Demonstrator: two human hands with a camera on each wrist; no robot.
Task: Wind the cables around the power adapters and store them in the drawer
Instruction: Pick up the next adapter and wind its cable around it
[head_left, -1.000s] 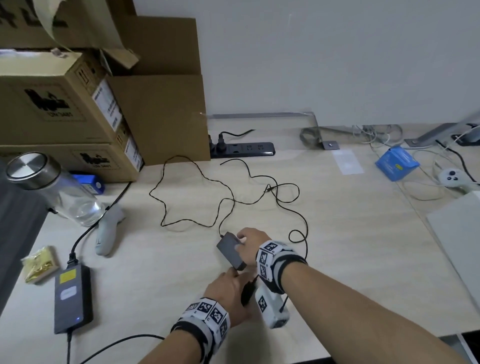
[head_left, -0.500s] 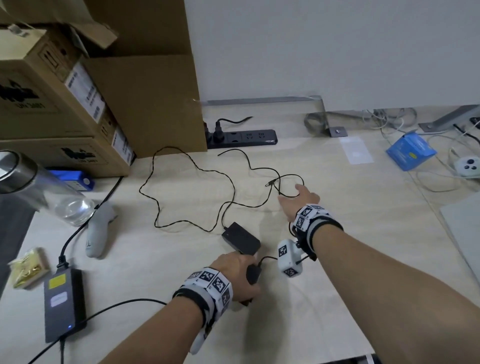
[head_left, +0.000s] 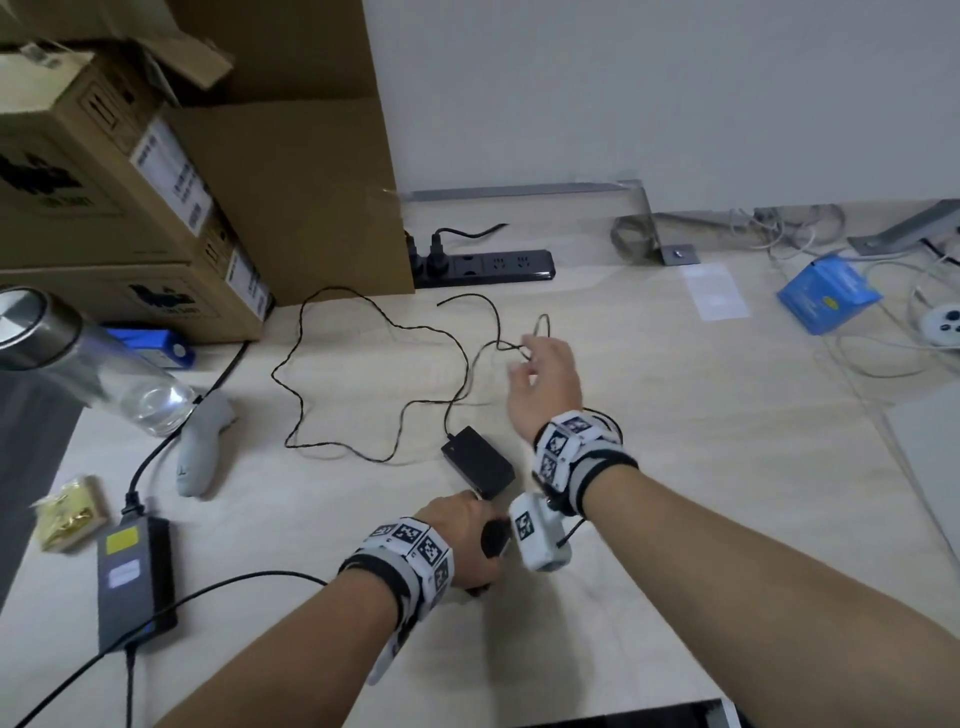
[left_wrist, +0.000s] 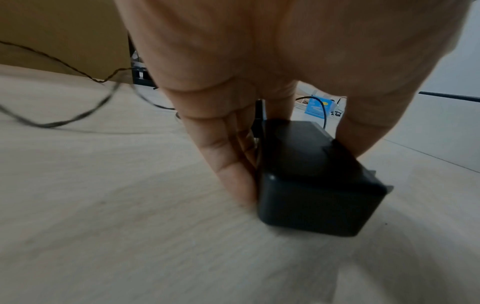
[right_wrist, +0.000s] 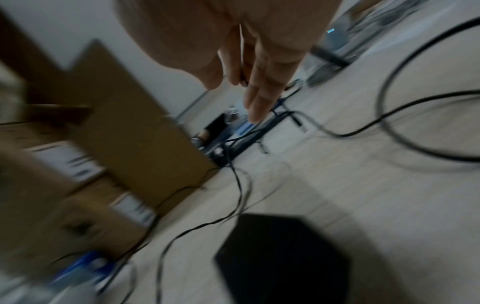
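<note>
1. The adapter (head_left: 478, 461) in my left grip (head_left: 462, 540) is matte black.
2. Its cable (head_left: 363, 332) is black too, thin and twisted.
3. The counter (head_left: 675, 467) is pale beige with faint wood grain.
4. My wristbands (head_left: 571, 447) are white and grey with black square marker patterns.
5. The boxes (head_left: 130, 208) are brown cardboard with white labels and black print.
6. The power strip (head_left: 498, 265) is black.
7. A small packet (head_left: 826, 291) is bright blue.
8. The second adapter (head_left: 132, 587) is dark grey with a yellow sticker.
</note>
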